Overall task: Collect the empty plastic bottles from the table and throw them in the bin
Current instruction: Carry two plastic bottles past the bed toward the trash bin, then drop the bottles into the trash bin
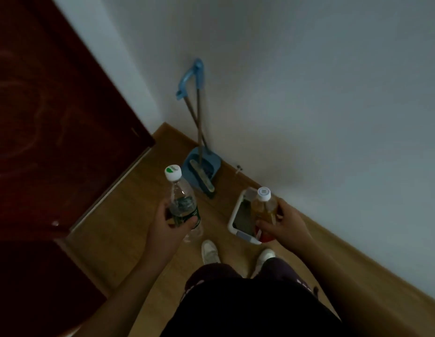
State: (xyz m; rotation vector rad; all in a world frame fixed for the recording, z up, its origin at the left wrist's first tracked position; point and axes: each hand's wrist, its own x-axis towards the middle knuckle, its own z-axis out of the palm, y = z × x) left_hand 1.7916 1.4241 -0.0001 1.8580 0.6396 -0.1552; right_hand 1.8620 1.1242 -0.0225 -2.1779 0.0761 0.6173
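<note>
My left hand (166,221) grips a clear plastic bottle (183,198) with a green label and a white cap, held upright over the wooden floor. My right hand (282,222) grips a smaller amber-tinted bottle (263,206) with a white cap, held right above the bin (235,218). The bin is white-rimmed, stands on the floor by the wall, and shows something red inside near its front corner. Part of the bin is hidden behind my right hand and its bottle.
A blue dustpan with a broom (201,173) leans in the corner beyond the bin. A dark red door (53,132) fills the left side. The grey-white wall (308,105) runs along the right. My white shoes (210,251) stand close to the bin.
</note>
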